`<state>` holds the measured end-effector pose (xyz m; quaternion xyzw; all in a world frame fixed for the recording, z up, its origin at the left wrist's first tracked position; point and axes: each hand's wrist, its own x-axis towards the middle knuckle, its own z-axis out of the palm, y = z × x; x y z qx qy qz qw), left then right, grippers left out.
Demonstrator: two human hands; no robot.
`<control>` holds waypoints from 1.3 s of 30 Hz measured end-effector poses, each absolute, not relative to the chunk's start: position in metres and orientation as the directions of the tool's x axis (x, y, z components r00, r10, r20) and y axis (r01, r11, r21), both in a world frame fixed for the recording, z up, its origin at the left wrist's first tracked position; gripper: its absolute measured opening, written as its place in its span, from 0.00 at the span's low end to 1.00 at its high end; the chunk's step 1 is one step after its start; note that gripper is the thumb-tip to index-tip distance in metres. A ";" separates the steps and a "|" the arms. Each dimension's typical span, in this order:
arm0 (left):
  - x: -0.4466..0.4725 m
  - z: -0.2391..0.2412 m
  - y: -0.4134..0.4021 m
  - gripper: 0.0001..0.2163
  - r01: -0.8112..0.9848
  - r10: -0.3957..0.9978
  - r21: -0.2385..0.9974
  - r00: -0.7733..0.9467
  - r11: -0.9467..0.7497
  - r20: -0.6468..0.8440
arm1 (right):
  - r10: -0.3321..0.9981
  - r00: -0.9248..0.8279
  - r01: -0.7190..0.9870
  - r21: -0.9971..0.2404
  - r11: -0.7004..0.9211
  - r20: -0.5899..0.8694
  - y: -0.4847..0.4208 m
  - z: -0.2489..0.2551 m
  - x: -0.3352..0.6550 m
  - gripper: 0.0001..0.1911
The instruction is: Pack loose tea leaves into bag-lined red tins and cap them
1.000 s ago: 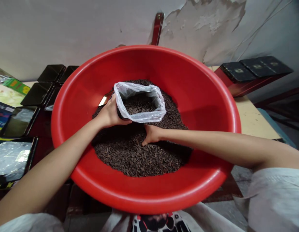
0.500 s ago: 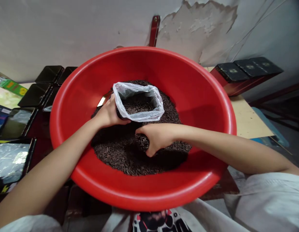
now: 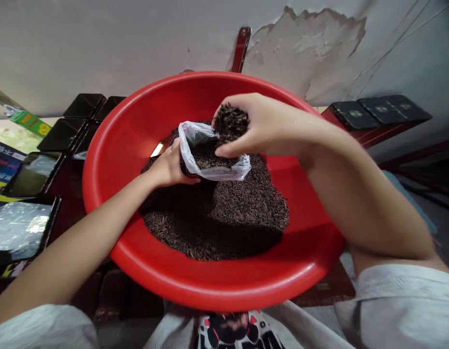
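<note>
Right hand (image 3: 262, 123) cups tea leaves (image 3: 229, 121) over bag (image 3: 213, 160).

left hand (image 3: 168, 167) gripping low, right hand (image 3: 258, 127) raised, cupped

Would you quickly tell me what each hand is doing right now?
Left hand: gripping the plastic-lined container.
Right hand: cupped around loose tea.

Clear plastic bag (image 3: 214, 160) open upright in tea leaves (image 3: 224, 213), red basin (image 3: 137, 121)
</note>
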<state>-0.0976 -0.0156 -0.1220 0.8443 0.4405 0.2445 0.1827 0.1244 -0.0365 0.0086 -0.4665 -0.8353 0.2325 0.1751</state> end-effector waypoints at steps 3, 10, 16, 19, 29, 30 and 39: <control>-0.098 -0.121 -0.017 0.45 0.687 0.842 0.495 0.495 -0.531 0.217 | 0.858 -0.458 0.703 -0.496 0.510 0.233 -0.029 -0.004 0.113 0.24; -0.097 -0.119 -0.019 0.45 0.709 0.869 0.513 0.459 -0.484 0.186 | 0.802 -0.474 0.601 -0.532 0.596 0.364 -0.025 -0.027 0.111 0.18; -0.096 -0.120 -0.019 0.49 0.703 0.854 0.490 0.463 -0.516 0.236 | 0.775 -0.496 0.541 -0.558 0.629 0.393 -0.026 -0.018 0.118 0.08; -0.096 -0.121 -0.018 0.48 0.690 0.843 0.488 0.477 -0.535 0.250 | 0.763 -0.508 0.532 -0.552 0.643 0.399 -0.036 -0.004 0.127 0.05; -0.097 -0.127 -0.018 0.42 0.705 0.858 0.495 0.462 -0.508 0.223 | 0.452 -0.739 0.645 -0.332 0.688 -0.499 -0.091 -0.073 0.103 0.32; -0.096 -0.127 -0.018 0.42 0.702 0.856 0.495 0.464 -0.512 0.228 | 0.524 -0.707 0.694 -0.324 0.643 -0.475 -0.089 -0.094 0.096 0.41; -0.095 -0.123 -0.018 0.43 0.689 0.840 0.488 0.492 -0.536 0.228 | 0.697 -0.582 0.797 -0.465 0.387 -0.418 -0.075 -0.169 0.084 0.67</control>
